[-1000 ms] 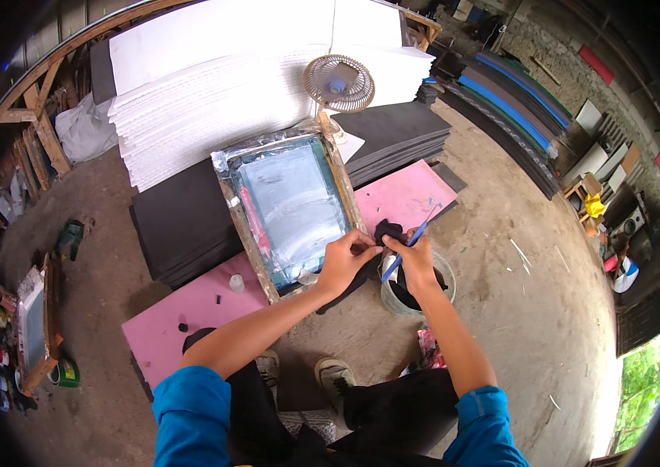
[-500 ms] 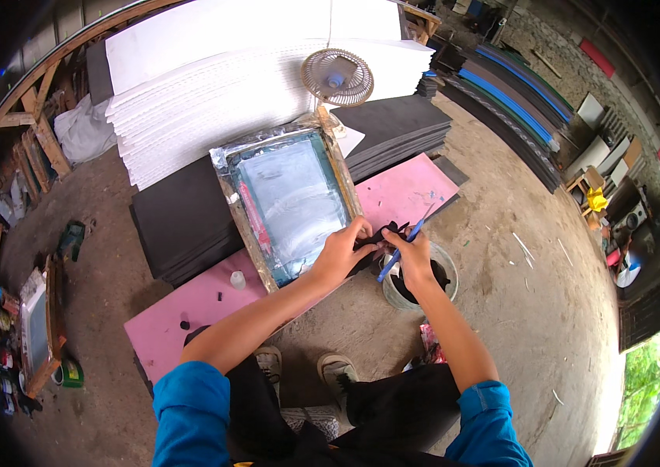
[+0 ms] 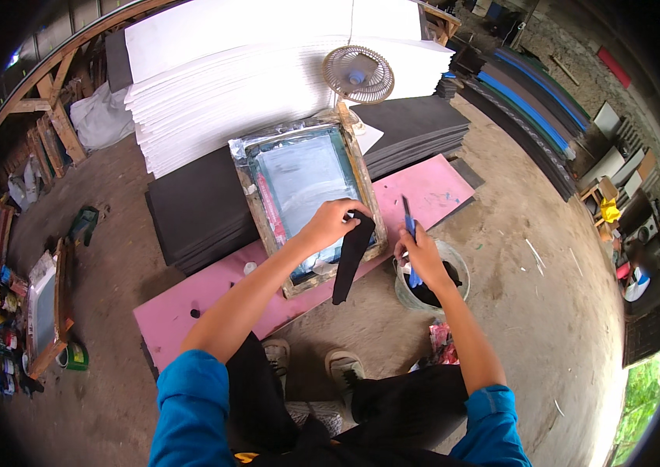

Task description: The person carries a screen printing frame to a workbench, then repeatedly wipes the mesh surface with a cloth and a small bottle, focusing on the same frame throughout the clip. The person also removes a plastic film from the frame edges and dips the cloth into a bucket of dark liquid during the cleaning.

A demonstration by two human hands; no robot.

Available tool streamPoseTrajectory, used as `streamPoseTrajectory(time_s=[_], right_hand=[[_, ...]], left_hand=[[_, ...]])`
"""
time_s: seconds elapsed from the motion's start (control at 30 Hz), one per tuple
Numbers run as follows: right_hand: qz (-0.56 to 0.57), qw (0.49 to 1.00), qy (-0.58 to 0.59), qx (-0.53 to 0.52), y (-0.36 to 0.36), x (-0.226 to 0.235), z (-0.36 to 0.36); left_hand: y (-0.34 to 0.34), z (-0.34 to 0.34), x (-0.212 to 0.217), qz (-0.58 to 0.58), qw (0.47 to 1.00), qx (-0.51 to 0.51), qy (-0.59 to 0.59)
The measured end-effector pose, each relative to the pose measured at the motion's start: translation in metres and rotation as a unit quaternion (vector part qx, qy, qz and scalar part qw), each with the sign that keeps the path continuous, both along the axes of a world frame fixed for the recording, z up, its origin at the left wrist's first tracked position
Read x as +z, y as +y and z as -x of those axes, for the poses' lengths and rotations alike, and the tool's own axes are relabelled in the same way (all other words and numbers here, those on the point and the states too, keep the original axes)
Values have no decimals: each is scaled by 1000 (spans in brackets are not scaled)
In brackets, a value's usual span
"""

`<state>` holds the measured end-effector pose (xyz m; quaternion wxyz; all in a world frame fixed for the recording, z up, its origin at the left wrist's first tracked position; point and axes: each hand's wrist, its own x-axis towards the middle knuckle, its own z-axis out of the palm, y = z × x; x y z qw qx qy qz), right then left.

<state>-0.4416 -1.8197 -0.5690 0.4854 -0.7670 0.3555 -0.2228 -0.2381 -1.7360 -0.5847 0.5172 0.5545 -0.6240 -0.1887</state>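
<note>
My left hand (image 3: 334, 222) is closed, pinching the top end of a limp black strip (image 3: 354, 261), perhaps fabric. The strip hangs down in front of the lower right corner of a screen-printing frame (image 3: 373, 204), which has a blue-edged, whitish mesh. To the right, my right hand (image 3: 423, 254) grips a slim blue cutter knife (image 3: 410, 223) whose dark tip points up and away from me. Just below that hand stands a clear plastic bucket (image 3: 464, 293) with black pieces inside.
The frame rests across a pink sheet (image 3: 423, 183) and black sheet stacks (image 3: 197, 214). Behind are a tall stack of white sheets (image 3: 228, 101) and a fan (image 3: 358, 75). A second frame (image 3: 43, 303) leans at left. Coloured sheets (image 3: 528, 89) lie far right.
My hands have moved apart. The black strip, bunched between both hands before, now hangs from my left hand alone. The knife in my right hand has turned more upright. The view has shifted slightly.
</note>
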Motion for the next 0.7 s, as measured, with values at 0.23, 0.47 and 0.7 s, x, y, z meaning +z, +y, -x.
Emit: streamPoseTrajectory(time_s=[0.23,0.47,0.7], right_hand=[[427,880,197,76,16,5,0],[537,811,213,91,22,6,-7],[561,789,237,77,23,1,-10]], left_hand=[[5,-8,5,-25,997,40,-57],[5,-6,4,10,993,5,-117],[4,-1,6,-29,986,-26,-159]])
